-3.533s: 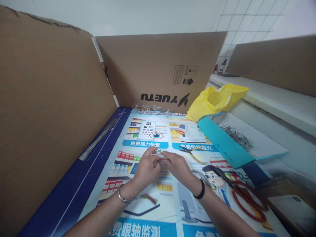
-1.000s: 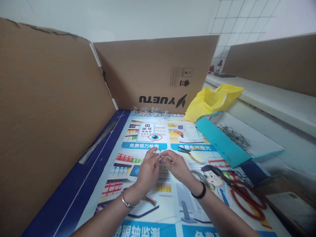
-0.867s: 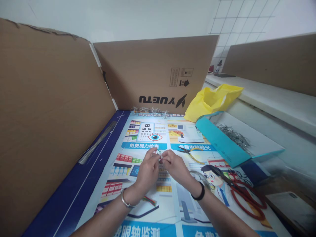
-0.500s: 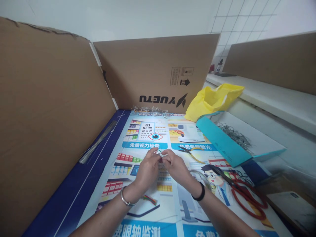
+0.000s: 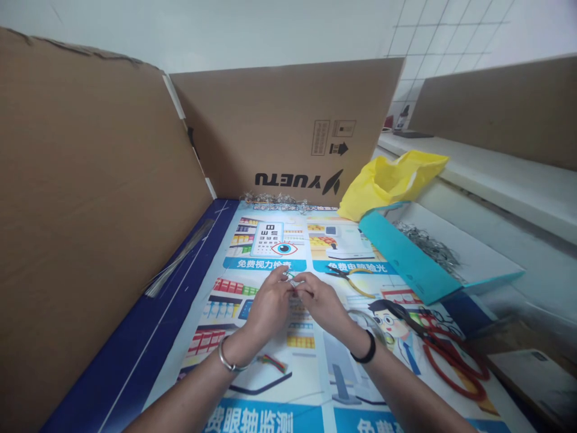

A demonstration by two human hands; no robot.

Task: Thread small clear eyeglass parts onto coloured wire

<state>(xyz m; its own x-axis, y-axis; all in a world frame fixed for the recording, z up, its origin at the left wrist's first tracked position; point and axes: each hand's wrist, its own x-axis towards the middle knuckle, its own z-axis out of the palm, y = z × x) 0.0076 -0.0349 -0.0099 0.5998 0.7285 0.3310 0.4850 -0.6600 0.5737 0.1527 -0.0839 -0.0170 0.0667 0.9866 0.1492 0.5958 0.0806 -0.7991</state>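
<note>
My left hand (image 5: 269, 302) and my right hand (image 5: 323, 302) meet over the middle of the printed sheet, fingertips almost touching. Both are closed in a pinch on a small piece of thin wire (image 5: 291, 277); a bit of green shows at it, and the fingers cover most of it. Just beyond my right hand lie yellow-handled pliers (image 5: 356, 281). A coil of silvery wire (image 5: 370, 320) rests beside my right wrist. Near my left wrist there is a small bundle of coloured strands (image 5: 273, 362).
Large red-handled scissors (image 5: 455, 364) lie at the right. Behind them stands a teal box (image 5: 406, 261) holding tangled wire pieces (image 5: 428, 246), with a yellow bag (image 5: 387, 183) beside it. Cardboard panels (image 5: 270, 120) wall the back and left. Straight wires (image 5: 180, 258) lie at left; twisted wire pieces (image 5: 279, 199) at back.
My fingers have shifted slightly around the wire piece, and a dark red spot between them no longer shows. Both hands stay in nearly the same place.
</note>
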